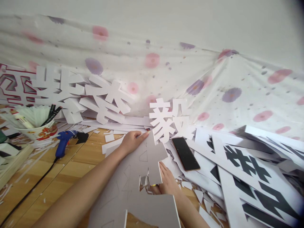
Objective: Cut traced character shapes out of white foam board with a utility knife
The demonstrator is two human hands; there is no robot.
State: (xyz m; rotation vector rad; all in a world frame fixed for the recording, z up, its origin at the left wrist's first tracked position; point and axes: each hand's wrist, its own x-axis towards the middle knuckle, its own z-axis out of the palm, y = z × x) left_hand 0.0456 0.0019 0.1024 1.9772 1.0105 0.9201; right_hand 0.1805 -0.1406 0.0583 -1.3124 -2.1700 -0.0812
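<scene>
A large white foam board (135, 177) with faint pencil outlines and cut-out notches is tilted up in front of me. My left hand (133, 142) grips its far left edge, thumb along the top. At the board's right edge is my right hand (167, 180), closed, with its fingers partly behind the board. A small yellow bit (155, 185) shows by those fingers in a ragged gap; what it belongs to is hidden. Just beyond the board stands a white cut-out character (162, 118). A dark phone (186, 154) lies to the right of it.
Left on the wooden table (78, 167) lie a blue glue gun (63, 144) with a black cord and a paper tub (39, 134) of glue sticks and markers. Cut-out letters (104, 98) lean against the flowered plastic sheet (133, 60). Printed sheets (256, 177) and scraps cover the right.
</scene>
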